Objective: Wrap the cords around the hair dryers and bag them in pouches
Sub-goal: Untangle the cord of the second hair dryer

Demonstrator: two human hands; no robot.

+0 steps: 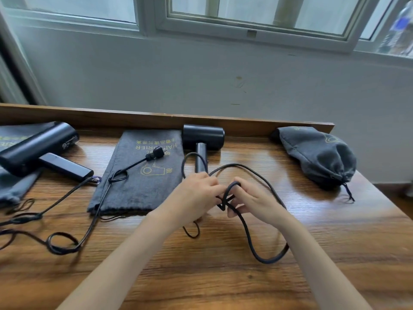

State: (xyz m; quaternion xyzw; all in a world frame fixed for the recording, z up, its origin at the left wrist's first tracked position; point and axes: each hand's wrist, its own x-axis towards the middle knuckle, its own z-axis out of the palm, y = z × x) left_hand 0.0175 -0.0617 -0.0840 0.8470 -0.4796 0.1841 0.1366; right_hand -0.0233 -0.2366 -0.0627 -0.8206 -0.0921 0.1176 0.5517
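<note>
A black hair dryer (203, 136) lies at the back middle of the wooden table (335, 242), its handle pointing toward me. Its black cord (248, 233) loops across the table in front of it. My left hand (196, 194) and my right hand (254, 199) meet just below the handle, and both pinch a fold of this cord between their fingers. A flat grey pouch (143, 173) with yellow print lies to the left of the dryer, and a plug (155, 153) rests on it. A second black hair dryer (35, 148) lies at the far left on another grey pouch (13, 186).
A filled, drawn-shut grey pouch (317, 155) sits at the back right by the raised wooden ledge (156, 118). The second dryer's cord (62, 240) trails in loops over the left part of the table. A wall and window stand behind the table.
</note>
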